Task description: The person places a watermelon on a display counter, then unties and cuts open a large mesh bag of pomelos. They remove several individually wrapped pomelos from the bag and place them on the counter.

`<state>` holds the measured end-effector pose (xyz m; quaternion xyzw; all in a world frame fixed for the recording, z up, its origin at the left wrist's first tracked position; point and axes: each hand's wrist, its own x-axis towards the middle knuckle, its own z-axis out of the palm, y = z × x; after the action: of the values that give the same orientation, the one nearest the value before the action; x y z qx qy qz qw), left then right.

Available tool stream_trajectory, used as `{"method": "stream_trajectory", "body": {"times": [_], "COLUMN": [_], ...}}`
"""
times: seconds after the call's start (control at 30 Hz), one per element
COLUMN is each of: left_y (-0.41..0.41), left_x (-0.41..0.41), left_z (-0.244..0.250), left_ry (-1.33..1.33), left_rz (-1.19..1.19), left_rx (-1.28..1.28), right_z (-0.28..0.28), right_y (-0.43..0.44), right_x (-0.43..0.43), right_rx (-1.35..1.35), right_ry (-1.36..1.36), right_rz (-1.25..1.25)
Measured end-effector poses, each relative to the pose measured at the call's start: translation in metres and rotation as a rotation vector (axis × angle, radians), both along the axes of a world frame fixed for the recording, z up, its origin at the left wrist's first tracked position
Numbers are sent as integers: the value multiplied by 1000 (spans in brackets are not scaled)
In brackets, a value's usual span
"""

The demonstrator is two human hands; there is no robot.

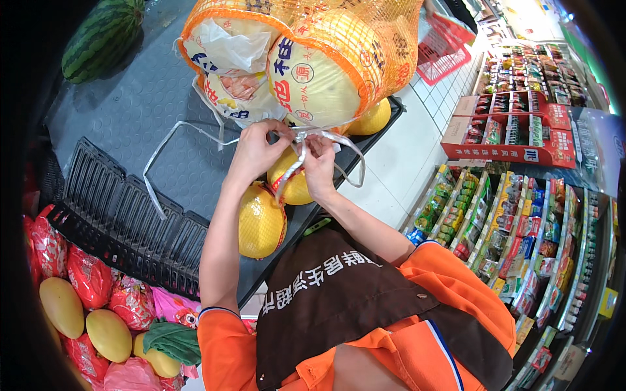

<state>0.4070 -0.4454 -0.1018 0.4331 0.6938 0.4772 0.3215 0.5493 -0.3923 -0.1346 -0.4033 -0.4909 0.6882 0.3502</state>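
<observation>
My left hand point(256, 149) and my right hand point(320, 166) meet at the near side of a large orange mesh bag point(398, 58). Each pinches part of a pale flat ribbon point(157, 163), which is bunched between them. One long end of the ribbon trails left over the dark table; another loops right, past the table edge. Inside the mesh are several big round pale fruits, probably pomelos point(323, 83), in clear wrap bearing writing. Below my hands sit two yellow netted fruits with red bands: one yellow fruit point(259, 222) beside my left forearm, another point(293, 183) partly behind the ribbon.
A watermelon point(102, 39) lies on the dark studded tabletop point(166, 88). Black slatted plastic panels point(132, 190) line its left edge, above red-wrapped goods point(88, 273) and yellow melons point(108, 335). Another yellow fruit point(374, 119) touches the mesh bag. Stocked shelves point(518, 229) and a red basket point(442, 51) stand right.
</observation>
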Motion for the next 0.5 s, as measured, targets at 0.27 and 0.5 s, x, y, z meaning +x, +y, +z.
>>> {"method": "stream_trajectory", "body": {"times": [0.27,0.5], "left_y": [11,9], "left_x": [-13,-21], "left_z": [5,0], "left_ry": [-68,-159], "left_rz": [-129,-198], "left_rx": [-140,-132], "right_z": [9,18], "right_y": [24,10], "right_x": [12,27], "right_rx": [265,-164], "right_ry": [-386,300], "right_rz": [292,248]}}
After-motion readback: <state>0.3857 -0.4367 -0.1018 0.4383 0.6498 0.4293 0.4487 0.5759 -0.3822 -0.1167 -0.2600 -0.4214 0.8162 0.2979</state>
